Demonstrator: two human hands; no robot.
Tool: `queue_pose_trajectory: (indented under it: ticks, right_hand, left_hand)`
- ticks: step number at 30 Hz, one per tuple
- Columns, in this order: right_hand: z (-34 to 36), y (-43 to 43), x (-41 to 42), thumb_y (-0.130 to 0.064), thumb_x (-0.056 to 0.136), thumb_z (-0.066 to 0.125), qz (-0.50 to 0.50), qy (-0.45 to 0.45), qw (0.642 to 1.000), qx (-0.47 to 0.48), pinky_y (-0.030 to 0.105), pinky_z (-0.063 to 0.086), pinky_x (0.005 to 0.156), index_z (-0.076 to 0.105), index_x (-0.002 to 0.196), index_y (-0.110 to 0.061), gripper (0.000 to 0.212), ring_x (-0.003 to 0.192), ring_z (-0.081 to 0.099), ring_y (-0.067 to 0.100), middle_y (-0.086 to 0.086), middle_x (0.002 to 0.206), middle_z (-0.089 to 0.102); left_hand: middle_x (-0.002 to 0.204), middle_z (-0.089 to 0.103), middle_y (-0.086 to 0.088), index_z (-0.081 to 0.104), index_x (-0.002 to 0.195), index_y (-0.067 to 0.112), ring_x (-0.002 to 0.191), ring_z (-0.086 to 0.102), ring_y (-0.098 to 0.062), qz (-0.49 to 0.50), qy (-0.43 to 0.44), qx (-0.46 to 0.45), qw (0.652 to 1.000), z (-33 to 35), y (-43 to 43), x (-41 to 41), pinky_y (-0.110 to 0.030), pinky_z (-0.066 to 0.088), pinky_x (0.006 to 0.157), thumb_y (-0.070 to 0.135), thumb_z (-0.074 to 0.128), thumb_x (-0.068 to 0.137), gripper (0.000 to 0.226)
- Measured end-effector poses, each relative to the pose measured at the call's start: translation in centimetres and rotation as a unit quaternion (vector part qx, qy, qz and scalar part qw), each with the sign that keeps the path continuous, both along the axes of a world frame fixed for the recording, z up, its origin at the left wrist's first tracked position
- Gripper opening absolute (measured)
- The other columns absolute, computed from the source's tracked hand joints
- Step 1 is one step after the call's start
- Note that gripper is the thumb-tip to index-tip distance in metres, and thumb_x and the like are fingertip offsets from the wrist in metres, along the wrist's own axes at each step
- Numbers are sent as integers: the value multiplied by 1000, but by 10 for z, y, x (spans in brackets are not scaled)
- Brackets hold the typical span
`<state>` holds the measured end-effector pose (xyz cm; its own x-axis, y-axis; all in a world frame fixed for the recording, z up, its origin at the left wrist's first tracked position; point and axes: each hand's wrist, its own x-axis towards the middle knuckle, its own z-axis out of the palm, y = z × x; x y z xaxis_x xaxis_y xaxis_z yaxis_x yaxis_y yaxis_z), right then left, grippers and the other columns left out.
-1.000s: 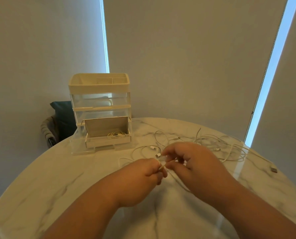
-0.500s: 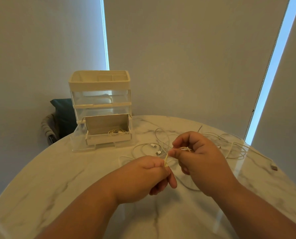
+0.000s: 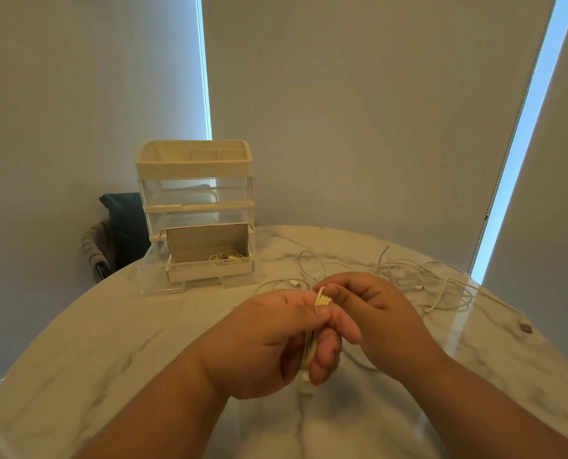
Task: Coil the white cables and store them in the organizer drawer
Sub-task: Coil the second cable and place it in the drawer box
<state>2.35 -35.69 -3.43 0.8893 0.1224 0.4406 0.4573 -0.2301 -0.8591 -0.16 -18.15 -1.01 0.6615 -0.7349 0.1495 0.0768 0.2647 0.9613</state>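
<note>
Bundle, thin white cable [image 3: 322, 298], looped, held above white marble bench [image 3: 110, 342]: left grip [image 3: 276, 339] clamped loops to keep them gathered; right grip [image 3: 375, 309] pinched top turns. Clear organizer drawer [image 3: 209, 274] stood open.

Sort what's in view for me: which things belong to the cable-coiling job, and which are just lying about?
Job:
- half-coiled white cable bundle, gripped by the left hand, pinched by the right hand
- loose white cables on the round marble table
- clear plastic organizer with cream top tray
- open bottom drawer, holding one coiled white cable

Lying about:
- dark green cushion
- grey woven chair
</note>
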Motion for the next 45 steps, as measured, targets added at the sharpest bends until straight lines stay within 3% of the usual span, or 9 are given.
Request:
queue_pose_trajectory:
  ticks: [5,13,19,23,26,33,36,42,45]
  right_hand:
    - [-7,5,3,-47,96,54,46,51,997,-39,66,51,74,72,85,-24,32,70,62,42,15,72,65]
    - [-6,27,-20,-36,102,49,116,78,966,-217,16,40,62,63,61,-55,47,58,50,-3,-18,58,60]
    - [-2,33,-27,-28,102,51,138,26,953,-269,10,39,70,56,68,-59,47,72,56,-6,-23,70,60]
    - [-3,31,-27,-27,101,53,148,30,947,-282,11,41,73,68,102,-49,27,76,59,-6,-28,74,61]
    - [-3,27,-26,-27,100,55,134,42,951,-277,11,46,75,65,126,-37,30,79,62,-2,-19,78,63]
    - [10,17,-31,-36,86,72,42,25,962,-270,21,43,60,75,85,-36,3,62,55,3,-17,69,64]
    - [16,11,-29,-35,85,72,-15,7,967,-256,17,41,58,71,73,-37,12,65,56,2,-21,73,64]
    - [18,8,-27,-31,87,68,-58,-39,973,-222,17,45,73,75,80,-37,11,86,60,-3,-19,85,68]
    - [18,7,-29,-25,87,67,-70,-71,967,-234,10,39,69,72,76,-39,18,88,59,-5,-24,84,66]
  left_hand:
    - [71,60,-9,67,98,1,60,57,-17,-16,29,-119,992,3,4,2,-29,49,60,9,42,92,27]
    - [61,49,2,75,82,9,50,46,-9,137,74,-260,953,14,7,6,-21,42,48,19,58,80,21]
    - [65,44,1,70,83,7,56,42,-11,225,130,-278,925,10,10,20,-25,41,54,16,38,93,36]
    - [70,48,-2,63,103,3,63,45,-13,261,118,-239,928,9,7,20,-28,39,63,12,37,93,29]
    - [71,53,-3,63,106,1,66,49,-14,273,103,-217,932,8,7,21,-28,41,68,11,40,93,28]
    - [77,65,-4,66,109,5,72,60,-15,358,-53,-11,932,-4,6,27,-27,51,70,4,36,102,31]
    - [81,66,-4,68,108,8,76,61,-15,352,-93,51,930,-7,7,27,-32,49,77,3,37,102,32]
    - [88,69,5,66,113,16,75,60,3,287,-172,180,925,-7,-4,14,-11,46,68,4,43,98,30]
    - [89,67,12,66,104,17,86,61,0,229,-223,218,922,-7,-3,9,-24,50,81,14,51,89,21]
